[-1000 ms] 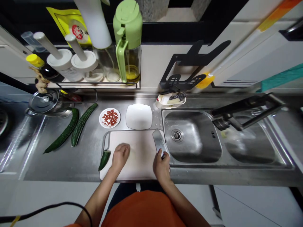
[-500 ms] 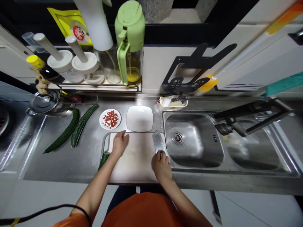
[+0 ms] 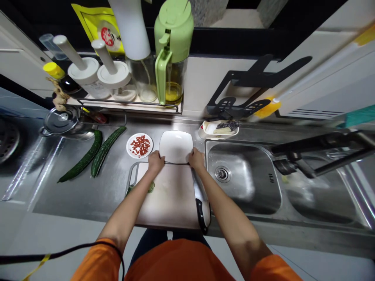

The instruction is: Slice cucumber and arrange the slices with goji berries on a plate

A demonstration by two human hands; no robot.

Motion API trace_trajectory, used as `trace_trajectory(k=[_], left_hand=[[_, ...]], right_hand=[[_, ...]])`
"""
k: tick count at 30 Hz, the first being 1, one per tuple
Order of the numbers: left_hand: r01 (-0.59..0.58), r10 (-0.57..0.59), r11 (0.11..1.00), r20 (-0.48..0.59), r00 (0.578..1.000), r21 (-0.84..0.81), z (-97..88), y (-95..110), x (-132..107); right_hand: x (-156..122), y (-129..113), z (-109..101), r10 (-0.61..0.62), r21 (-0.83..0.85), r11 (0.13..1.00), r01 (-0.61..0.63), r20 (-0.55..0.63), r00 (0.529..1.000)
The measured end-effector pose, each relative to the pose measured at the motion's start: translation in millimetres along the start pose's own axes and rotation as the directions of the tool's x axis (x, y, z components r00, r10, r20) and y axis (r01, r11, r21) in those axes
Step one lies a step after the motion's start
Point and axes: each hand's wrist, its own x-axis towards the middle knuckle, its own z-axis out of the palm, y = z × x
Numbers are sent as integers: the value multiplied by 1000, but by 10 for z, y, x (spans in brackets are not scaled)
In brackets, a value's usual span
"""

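Note:
My left hand grips the near left corner of the square white plate. My right hand grips the plate's near right corner. The plate sits on the steel counter just behind the white cutting board. A knife with a black handle lies along the board's right edge, free of my hands. A green cucumber piece shows under my left forearm at the board's left side.
A small round dish of red berries stands left of the plate. Two long cucumbers lie further left, near a pot lid. The sink lies to the right. A shelf with bottles runs behind.
My right hand let go of the knife, which now lies on the board. Both hands moved forward from the board to the white plate and took hold of its near corners.

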Motion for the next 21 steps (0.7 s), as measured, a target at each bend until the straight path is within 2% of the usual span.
trace_trajectory(k=[5,8,11,16,21], left_hand=[[-34,34,999,-8,999,6,-101,6,-194],[-84,84,996,-24,996,-18,-174,-69,-471],[-124,124,991,-10,992,-41,-197,-194,-847],[-145,145,988,-4,989,-47,-99,-383,-1429],[-86,86,996,-14,996,16,42,-470,-1693]], right_hand=[[-172,66,-82,-57,33,998,58,-22,998],[-428,136,-129,-113,57,992,114,-27,993],[-762,234,-120,-201,90,975,204,-43,979],[-1250,370,-26,-198,39,979,198,-5,980],[-1493,419,45,-158,-47,986,160,43,986]])
